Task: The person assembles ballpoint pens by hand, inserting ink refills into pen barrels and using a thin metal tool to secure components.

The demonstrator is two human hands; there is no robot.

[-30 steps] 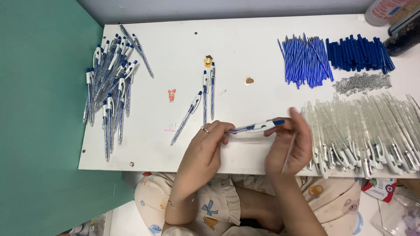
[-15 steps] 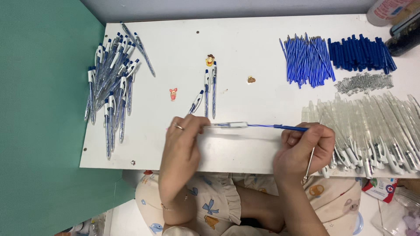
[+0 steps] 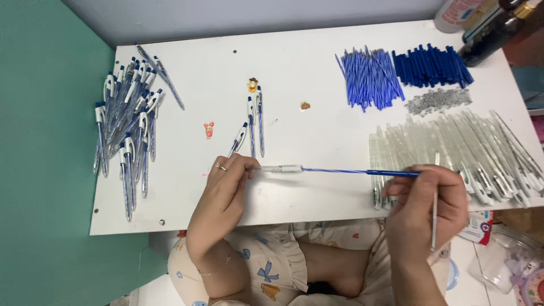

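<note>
while the left hand [image 3: 226, 180] pinches the clear plastic pen barrel [image 3: 281, 169], the right hand [image 3: 425, 207], gripping the thin blue refill [image 3: 362, 171], should keep it straight in line.

the table [image 3: 317, 73] is white, the refills [image 3: 368, 76] are blue, the barrels [image 3: 453, 147] are clear, the wall [image 3: 45, 141] is green.

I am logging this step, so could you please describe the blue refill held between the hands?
The blue refill is a thin, straight rod, likely plastic, lying almost level above the white table's near edge. Its left end sits in a clear pen tube pinched by the left hand; the right hand grips its darker right end.
</note>
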